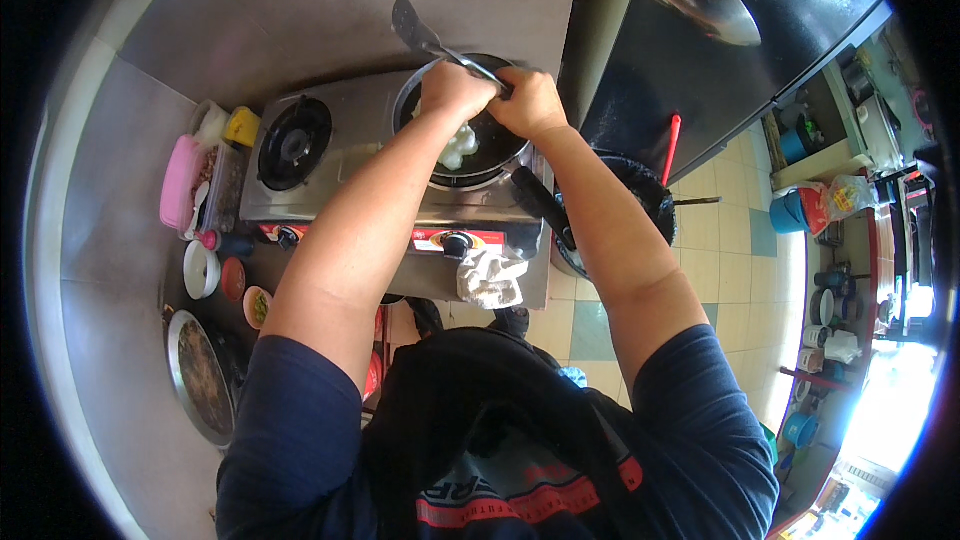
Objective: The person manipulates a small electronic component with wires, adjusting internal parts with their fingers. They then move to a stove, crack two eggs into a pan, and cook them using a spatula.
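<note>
A frying pan point(497, 147) with a black handle sits on the right burner of the stove. White, glossy food like egg point(460, 148) lies in it, partly hidden by my left wrist. Both my hands are above the pan, close together. My right hand point(531, 103) is closed around the handle end of a spatula point(408, 24), whose dark blade points up and left beyond the pan's rim. My left hand point(457, 93) is closed beside it, next to the spatula's shaft. Its fingertips, and anything in them, are hidden.
The left burner point(294, 143) has nothing on it. Containers with a pink lid point(181, 185) stand left of the stove, with small bowls point(201, 270) and a large round pan point(200, 375) nearer me. A white cloth point(490, 278) hangs by the knob. Right stands a dark pot point(640, 190) with a red-handled tool.
</note>
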Demonstrator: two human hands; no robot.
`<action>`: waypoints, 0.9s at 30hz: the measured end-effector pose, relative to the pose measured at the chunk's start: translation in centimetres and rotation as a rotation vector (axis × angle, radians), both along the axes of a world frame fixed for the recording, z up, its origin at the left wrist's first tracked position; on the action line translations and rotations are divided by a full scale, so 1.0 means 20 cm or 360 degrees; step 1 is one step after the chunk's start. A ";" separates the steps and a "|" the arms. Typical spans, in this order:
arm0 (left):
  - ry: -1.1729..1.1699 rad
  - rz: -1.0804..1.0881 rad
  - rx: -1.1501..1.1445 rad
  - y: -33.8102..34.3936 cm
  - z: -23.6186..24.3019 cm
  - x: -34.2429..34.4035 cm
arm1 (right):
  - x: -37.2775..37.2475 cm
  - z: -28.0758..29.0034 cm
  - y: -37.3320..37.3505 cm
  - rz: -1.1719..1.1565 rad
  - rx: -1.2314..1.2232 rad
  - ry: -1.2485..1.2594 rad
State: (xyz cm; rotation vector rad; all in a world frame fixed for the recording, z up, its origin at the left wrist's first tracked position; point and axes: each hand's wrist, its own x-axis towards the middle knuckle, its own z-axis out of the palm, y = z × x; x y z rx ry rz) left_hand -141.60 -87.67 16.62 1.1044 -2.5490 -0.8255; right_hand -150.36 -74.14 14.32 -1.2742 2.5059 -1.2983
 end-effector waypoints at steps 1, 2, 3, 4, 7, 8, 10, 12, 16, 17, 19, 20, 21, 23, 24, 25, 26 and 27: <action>0.0013 -0.0008 -0.0009 0.00 0.00 0.00 | 0.00 0.00 0.00 -0.0002 -0.0016 0.0015; 0.0025 -0.0018 -0.0014 0.00 0.00 0.00 | 0.00 -0.01 0.01 0.0007 -0.0012 0.0007; 0.0035 0.0001 -0.0015 0.00 0.00 0.00 | -0.01 -0.01 0.01 0.0013 -0.0013 0.0003; 0.0045 0.0017 -0.0013 -0.01 0.00 0.00 | -0.02 -0.01 0.01 0.0018 -0.0015 -0.0001; 0.0104 -0.0015 0.0090 -0.02 -0.01 0.02 | -0.05 0.00 0.02 0.0079 -0.0035 -0.0025; 0.0129 -0.0039 0.0139 -0.04 -0.01 0.03 | -0.06 0.01 0.02 0.0093 -0.0026 -0.0053; 0.0156 -0.0110 0.0215 -0.06 -0.01 0.04 | -0.08 0.02 0.03 0.0117 -0.0013 -0.0107; 0.0146 -0.0167 0.0222 -0.07 0.00 0.04 | -0.08 0.03 0.03 0.0149 -0.0035 -0.0098; 0.0119 -0.0228 0.0173 -0.07 0.01 0.06 | -0.08 0.03 0.03 0.0127 -0.0014 -0.0147; 0.0123 -0.0233 0.0183 -0.06 0.02 0.06 | -0.09 0.03 0.02 0.0120 -0.0020 -0.0140; 0.0149 -0.0221 0.0210 -0.05 0.02 0.07 | -0.09 0.03 0.02 0.0098 -0.0030 -0.0128; 0.0176 -0.0219 0.0223 -0.05 0.03 0.07 | -0.09 0.03 0.02 0.0108 -0.0043 -0.0114; 0.0165 -0.0211 0.0211 -0.04 0.03 0.07 | -0.10 0.02 0.02 0.0110 -0.0054 -0.0100; 0.0175 -0.0206 0.0180 -0.04 0.04 0.07 | -0.10 0.01 0.02 0.0099 -0.0057 -0.0086; 0.0183 -0.0223 0.0181 -0.03 0.04 0.07 | -0.10 0.01 0.02 0.0086 -0.0049 -0.0086; 0.0191 -0.0240 0.0181 -0.03 0.04 0.08 | -0.11 0.01 0.02 0.0074 -0.0047 -0.0081; 0.0198 -0.0257 0.0181 -0.03 0.04 0.08 | -0.11 0.00 0.02 0.0071 -0.0035 -0.0085; 0.0182 -0.0264 0.0158 -0.03 0.04 0.08 | -0.11 0.00 0.02 0.0069 -0.0028 -0.0084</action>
